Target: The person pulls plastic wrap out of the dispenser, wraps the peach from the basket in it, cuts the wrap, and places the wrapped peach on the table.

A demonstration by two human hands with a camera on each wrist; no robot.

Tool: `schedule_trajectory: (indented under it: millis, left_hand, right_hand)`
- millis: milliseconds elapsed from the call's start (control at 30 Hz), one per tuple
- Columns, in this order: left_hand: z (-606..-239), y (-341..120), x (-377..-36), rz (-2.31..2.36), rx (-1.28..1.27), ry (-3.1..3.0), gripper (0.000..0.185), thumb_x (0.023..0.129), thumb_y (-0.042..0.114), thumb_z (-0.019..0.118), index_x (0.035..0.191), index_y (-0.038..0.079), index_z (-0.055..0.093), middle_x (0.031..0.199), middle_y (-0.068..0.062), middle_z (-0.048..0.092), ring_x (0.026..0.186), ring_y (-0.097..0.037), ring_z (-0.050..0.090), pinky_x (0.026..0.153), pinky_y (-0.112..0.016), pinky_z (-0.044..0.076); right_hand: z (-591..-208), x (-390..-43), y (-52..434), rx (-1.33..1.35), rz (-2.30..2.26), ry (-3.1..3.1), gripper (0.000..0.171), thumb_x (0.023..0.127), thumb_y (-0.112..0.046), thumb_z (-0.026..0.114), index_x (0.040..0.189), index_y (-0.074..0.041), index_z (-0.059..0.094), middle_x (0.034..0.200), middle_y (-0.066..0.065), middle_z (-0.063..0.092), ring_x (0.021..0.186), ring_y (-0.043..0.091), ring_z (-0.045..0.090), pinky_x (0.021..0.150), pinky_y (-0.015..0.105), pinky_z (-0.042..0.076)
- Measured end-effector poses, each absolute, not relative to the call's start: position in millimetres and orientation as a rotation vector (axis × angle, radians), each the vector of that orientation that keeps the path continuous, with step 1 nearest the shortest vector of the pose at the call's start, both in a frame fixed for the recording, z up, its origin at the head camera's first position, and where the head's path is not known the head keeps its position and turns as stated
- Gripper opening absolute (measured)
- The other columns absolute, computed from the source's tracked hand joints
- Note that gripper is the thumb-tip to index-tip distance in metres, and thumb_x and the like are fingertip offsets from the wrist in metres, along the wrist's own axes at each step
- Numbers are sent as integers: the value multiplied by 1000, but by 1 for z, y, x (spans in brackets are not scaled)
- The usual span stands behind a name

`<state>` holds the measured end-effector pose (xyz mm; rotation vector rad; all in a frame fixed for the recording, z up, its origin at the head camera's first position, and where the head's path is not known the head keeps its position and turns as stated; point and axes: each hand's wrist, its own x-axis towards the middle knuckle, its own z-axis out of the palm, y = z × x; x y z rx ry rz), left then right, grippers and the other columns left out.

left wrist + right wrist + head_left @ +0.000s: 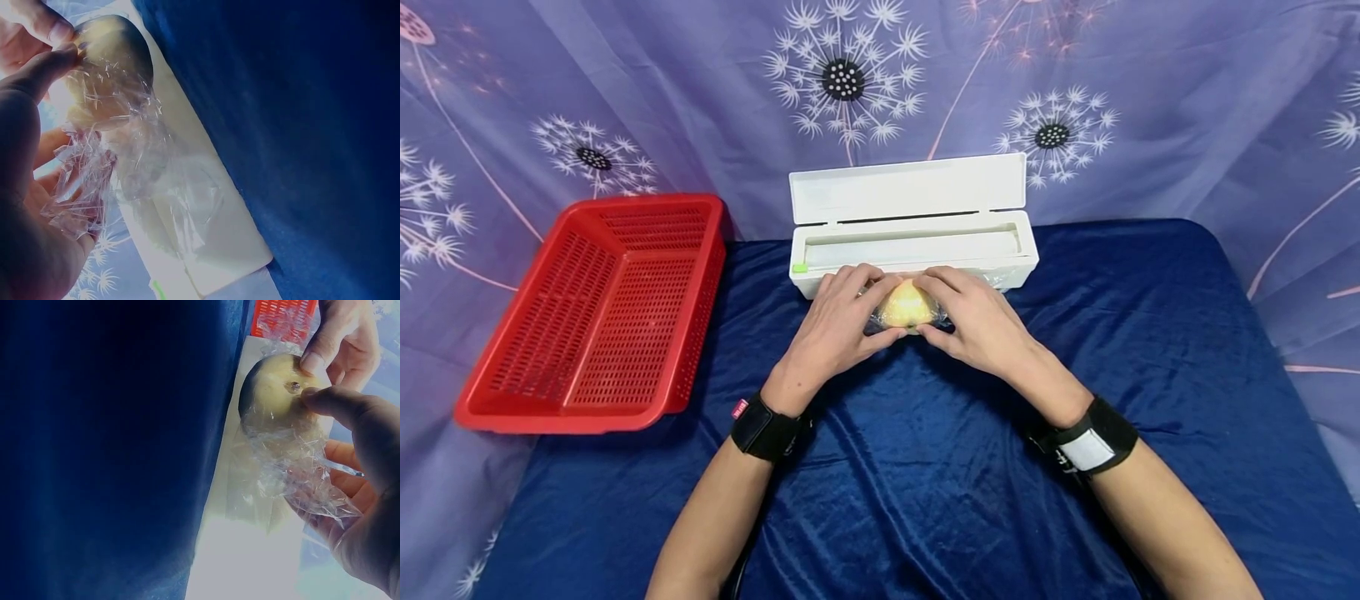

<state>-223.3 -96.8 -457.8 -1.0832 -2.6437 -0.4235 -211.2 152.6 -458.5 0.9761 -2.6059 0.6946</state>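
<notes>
Fingers (865,283) of both hands curled, pinching cling film (300,469) round yellow fruit (907,305) (before white dispenser (917,242)).

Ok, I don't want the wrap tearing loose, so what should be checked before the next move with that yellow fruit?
1. Both hands on the fruit: ok, left hand and right hand hold it.
2. Film over the fruit: ok, partly bunched.
3. Film cut free of the dispenser: cannot tell.
4. Dispenser lid open: ok.
5. Red basket within reach: ok, likely.
</notes>
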Motion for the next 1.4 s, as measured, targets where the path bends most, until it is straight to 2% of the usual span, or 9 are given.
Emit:
schedule_trajectory:
  millis: [333,533,733,1200,1400]
  left_hand:
    - [-456,-95,-222,-483,-1039,-2664,73,91,52,83,148,16,54,130,-4,61,117,-27,57,98,-48,42]
    - [-456,-95,-221,-373,-1078,-2619,73,87,57,84,143,17,58,134,-6,61,126,-29,55,100,-49,44]
    - [-456,-95,-220,-315,-1103,-2599,77,84,57,87,143,18,57,136,-8,59,126,-30,54,96,-48,45]
    - [-461,-87,-216,-195,-1056,-2648,90,77,47,96,149,18,50,141,-10,54,132,-34,50,106,-53,44]
    - [-461,-85,-216,-202,-1044,-2641,89,79,39,97,151,18,49,146,-8,52,135,-32,48,105,-51,44]
  right_hand:
    - [-456,-211,155,994,653,-2638,58,96,-27,82,141,2,62,137,20,64,122,38,64,107,53,49]
    - [-455,-210,155,983,649,-2652,58,95,-27,82,141,3,62,138,19,64,124,37,64,107,53,49]
    - [-455,-210,155,965,663,-2673,59,96,-27,82,142,2,61,139,19,64,125,37,64,106,52,50]
    - [-452,-209,156,965,696,-2715,60,99,-26,78,147,3,58,144,19,61,131,37,60,108,53,49]
    - [-451,-209,156,976,714,-2706,59,99,-26,78,145,5,58,144,21,62,131,39,60,108,54,49]
